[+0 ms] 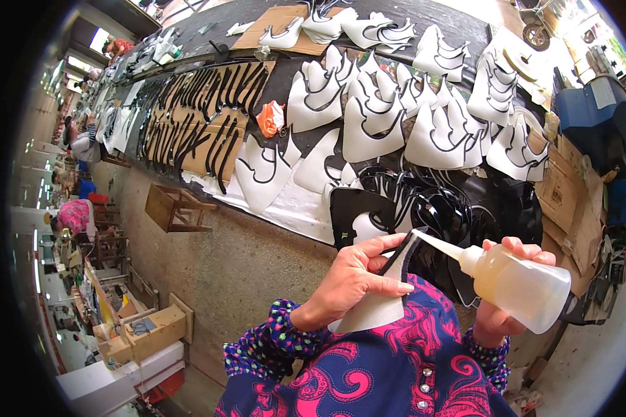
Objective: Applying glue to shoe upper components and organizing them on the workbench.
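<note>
The left hand (355, 281) was closed on a white piece (370, 314), its thumb lying across the near face and its fingers bent behind. The piece, with a dark band along its upper edge, stood tilted above the person's lap, its narrow end pointing up and away. The right hand (497, 321) was wrapped around a squeeze bottle (532, 288), fingers over the far side and palm beneath. The bottle (cloudy plastic, with something yellowish inside near the neck) lay nearly on its side, and its long nozzle (439, 243) pointed left, the tip at the narrow end of the piece; whether it touched could not be told.

Below both hands spread a dark blue garment (341, 379) with pink swirls, with dotted cuffs at the wrists. Just beyond the hands, a tangle of shiny black strips (435, 208) lay at the near edge of a long table (431, 24). Farther over, many white pieces with black curved trim (435, 135) sat in overlapping groups. To their left were a crumpled orange wrapper (270, 119) and rows of short black strips (222, 149) on cardboard (203, 161). A wooden stool (168, 208) stood on the floor at left, and brown cardboard sheets (563, 198) leaned at right.
</note>
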The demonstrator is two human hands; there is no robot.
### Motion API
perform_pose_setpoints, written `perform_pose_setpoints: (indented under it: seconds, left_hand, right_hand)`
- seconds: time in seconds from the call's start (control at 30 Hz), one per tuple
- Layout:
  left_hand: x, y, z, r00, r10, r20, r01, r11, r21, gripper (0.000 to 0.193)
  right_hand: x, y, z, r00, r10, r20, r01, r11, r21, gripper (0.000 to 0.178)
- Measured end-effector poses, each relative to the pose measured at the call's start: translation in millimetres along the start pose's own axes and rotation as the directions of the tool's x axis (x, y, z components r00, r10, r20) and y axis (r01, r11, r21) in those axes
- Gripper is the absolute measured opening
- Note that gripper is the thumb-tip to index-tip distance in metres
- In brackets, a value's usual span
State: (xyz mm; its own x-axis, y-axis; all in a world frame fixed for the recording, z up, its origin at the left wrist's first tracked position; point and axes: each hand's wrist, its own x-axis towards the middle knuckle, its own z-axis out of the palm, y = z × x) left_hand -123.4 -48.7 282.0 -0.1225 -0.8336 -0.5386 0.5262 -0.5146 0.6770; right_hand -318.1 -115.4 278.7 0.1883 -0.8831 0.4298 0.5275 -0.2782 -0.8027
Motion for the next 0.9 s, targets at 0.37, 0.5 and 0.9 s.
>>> perform_pose_setpoints:
  seconds: [0.37, 0.5, 0.9]
  left_hand:
    - [-2, -4, 1, 1.0, -0.004, -0.004, 0.004, 1.0, -0.014, 0.068]
    - [-3, -5, 2, 1.0, 0.009, -0.014, -0.009, 0.999, -0.049, 0.069]
    - [-5, -10, 3, 1.0, 0.001, -0.008, -0.002, 0.999, -0.047, 0.07]
  right_hand:
    - [-5, 2, -3, 0.999, 0.002, -0.035, -0.003, 0.999, -0.047, 0.075]
    - [-7, 4, -8, 0.999, -0.05, -0.013, 0.05, 0.999, -0.011, 0.078]
    - [-15, -2, -11, 0.994, 0.003, -0.112, -0.014, 0.996, -0.093, 0.08]
